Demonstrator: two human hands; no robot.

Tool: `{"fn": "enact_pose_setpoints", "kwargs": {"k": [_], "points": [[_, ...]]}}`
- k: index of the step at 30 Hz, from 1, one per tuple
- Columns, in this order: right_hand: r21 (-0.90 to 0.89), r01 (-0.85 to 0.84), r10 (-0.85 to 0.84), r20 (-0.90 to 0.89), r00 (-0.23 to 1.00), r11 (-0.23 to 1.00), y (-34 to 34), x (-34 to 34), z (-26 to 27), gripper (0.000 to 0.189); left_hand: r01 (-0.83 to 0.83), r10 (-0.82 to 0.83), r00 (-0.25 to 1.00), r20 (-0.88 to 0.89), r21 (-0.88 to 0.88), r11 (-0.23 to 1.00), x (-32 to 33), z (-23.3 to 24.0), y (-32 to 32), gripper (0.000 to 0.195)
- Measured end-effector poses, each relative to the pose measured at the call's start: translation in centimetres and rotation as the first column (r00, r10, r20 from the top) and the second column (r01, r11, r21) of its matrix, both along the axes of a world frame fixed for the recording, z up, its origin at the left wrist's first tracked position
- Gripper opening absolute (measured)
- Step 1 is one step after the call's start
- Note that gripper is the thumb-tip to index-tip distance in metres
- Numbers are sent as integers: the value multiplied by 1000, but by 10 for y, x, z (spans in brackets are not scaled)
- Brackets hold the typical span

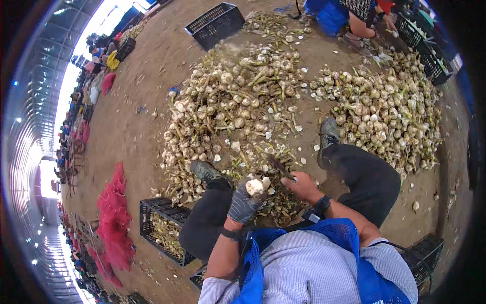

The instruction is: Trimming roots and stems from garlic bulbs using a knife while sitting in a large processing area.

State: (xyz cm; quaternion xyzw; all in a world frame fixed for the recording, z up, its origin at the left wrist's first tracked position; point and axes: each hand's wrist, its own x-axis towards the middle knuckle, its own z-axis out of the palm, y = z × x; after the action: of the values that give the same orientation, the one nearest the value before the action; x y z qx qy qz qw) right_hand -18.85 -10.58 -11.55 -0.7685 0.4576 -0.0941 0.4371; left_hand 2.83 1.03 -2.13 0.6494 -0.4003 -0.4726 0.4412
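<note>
My left hand [246, 201], in a dark grey glove, grips a garlic bulb [255, 187] whose pale face shows above the fingers. Just right of it, my bare right hand [303, 187] is closed around the handle of a dark-bladed knife [280, 165], its blade slanting up and left. Under both hands, between my shoes, lie cut garlic stems and leaves [283, 209] with white scraps. Beyond them spreads a large heap of garlic bulbs with stems [228, 98]. Another heap of garlic bulbs [387, 114] rises to the right of my right shoe.
Black plastic crates stand at the top [218, 24], by my left leg [163, 231] and at lower right [425, 258]. Red mesh netting [114, 224] lies at left on the dirt floor. A co-worker's arm [360, 24] reaches among garlic at upper right, beside more crates [429, 57].
</note>
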Motion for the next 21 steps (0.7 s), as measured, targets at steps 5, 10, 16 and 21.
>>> {"fn": "enact_pose_setpoints", "kwargs": {"k": [5, 10, 16, 21], "points": [[654, -115, -308, 496, 812, 748, 20, 28, 57, 40, 156, -138, 932, 335, -28, 987, -12, -43, 7, 66], [395, -61, -183, 551, 815, 917, 18, 26, 43, 36, 92, -36, 900, 435, -109, 990, -3, -78, 19, 61], [-226, -202, 278, 387, 879, 953, 28, 46, 63, 42, 228, -244, 960, 139, 123, 966, 24, -152, 56, 40], [-281, -123, 228, 380, 897, 952, 21, 38, 49, 31, 148, -156, 981, 112, 79, 986, 3, -91, 23, 37]]}}
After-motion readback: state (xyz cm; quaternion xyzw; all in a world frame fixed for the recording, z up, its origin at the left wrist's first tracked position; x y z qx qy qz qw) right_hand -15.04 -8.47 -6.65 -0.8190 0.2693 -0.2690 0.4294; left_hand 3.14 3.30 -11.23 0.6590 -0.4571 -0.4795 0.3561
